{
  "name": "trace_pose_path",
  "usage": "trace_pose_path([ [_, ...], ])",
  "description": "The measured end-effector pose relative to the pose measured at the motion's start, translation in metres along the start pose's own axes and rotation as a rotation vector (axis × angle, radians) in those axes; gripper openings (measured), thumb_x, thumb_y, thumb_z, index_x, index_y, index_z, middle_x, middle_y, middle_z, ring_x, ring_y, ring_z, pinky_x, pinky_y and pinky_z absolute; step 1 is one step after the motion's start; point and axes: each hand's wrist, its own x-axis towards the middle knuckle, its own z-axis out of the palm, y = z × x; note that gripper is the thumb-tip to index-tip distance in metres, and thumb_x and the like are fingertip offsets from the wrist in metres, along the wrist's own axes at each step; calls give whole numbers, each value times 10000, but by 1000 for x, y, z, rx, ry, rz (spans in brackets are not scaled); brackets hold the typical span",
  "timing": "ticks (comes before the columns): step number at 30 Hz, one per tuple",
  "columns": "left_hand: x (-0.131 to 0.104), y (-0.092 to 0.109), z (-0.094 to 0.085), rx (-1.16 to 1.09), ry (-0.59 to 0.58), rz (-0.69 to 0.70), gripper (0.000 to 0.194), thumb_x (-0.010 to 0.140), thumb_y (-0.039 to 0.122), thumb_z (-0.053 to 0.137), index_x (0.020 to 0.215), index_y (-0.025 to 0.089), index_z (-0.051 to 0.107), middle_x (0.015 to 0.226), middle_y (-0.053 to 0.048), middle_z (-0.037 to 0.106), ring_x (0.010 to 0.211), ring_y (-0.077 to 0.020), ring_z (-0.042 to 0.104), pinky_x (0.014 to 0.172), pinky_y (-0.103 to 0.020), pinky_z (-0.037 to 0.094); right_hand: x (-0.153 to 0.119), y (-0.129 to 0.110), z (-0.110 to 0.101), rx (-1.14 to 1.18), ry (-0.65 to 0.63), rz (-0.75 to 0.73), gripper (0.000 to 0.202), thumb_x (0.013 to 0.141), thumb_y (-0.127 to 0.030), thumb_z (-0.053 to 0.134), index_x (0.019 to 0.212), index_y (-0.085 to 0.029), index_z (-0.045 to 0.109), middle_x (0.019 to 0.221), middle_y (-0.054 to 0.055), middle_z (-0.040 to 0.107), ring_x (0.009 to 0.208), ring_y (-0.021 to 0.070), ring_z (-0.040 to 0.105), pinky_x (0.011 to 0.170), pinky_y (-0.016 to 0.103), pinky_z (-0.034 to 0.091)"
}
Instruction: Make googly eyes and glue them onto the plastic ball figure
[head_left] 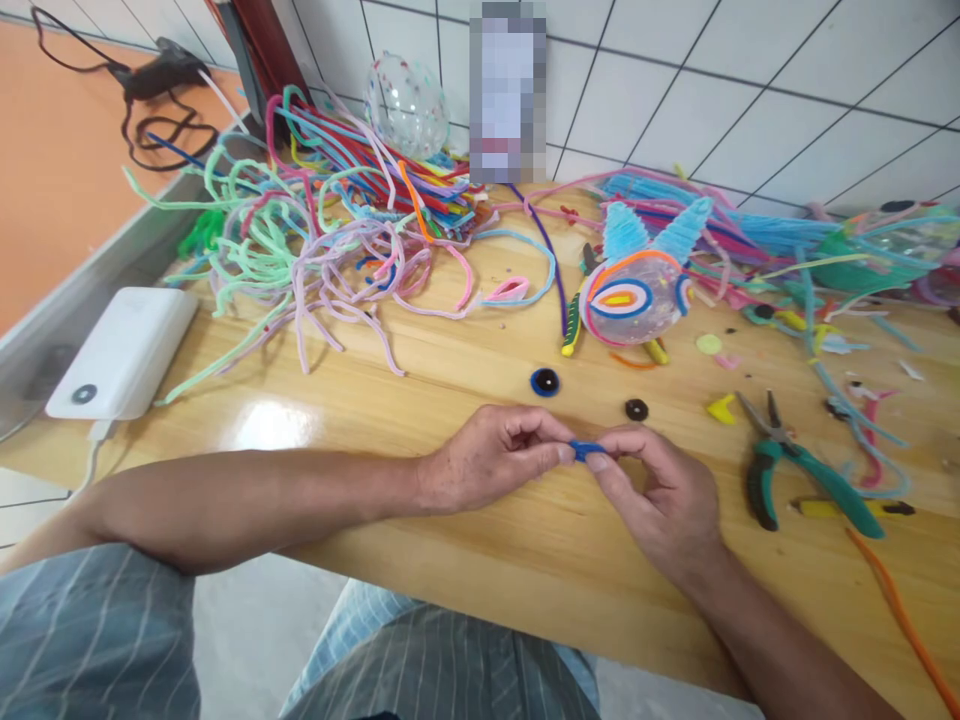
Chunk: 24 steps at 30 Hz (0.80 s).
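A small blue coil [586, 451] is pinched between my two hands above the wooden table. My left hand [499, 455] grips its left end with thumb and forefinger, and my right hand [664, 490] grips the right end the same way. Just beyond my fingers lie a blue disc with a black centre [545, 382] and a small dark ring [636, 410]. Farther back sits a clear ball [637, 300] with two fuzzy light-blue ears and an eye shape of orange, blue, white and yellow rings.
Green-handled pliers [784, 450] lie open at the right, by a yellow cutter [847, 508] and an orange strip [896, 600]. Tangled fuzzy stems [330, 240] spread at back left, near a white power bank [124, 350]. Another clear ball [407, 105] rests by the tiled wall.
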Motion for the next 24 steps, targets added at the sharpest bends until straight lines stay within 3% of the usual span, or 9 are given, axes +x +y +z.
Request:
trace_pose_path([
  [11,0,1,-1,-74,-26,-30,286,929,406,714,940,120,718,861,-49,724,701,-91,593,676,-221,542,-13,4,12,267,106,191,139,933,-179,720,1049,-254,698,900,9,783,757,151,760,718,275,618],
  [24,-2,3,-3,19,-3,10,241,960,355,666,925,120,704,784,-18,660,670,-85,547,644,-212,482,-12,5,14,249,110,160,102,927,-174,725,985,-256,704,906,2,762,737,144,748,702,279,612],
])
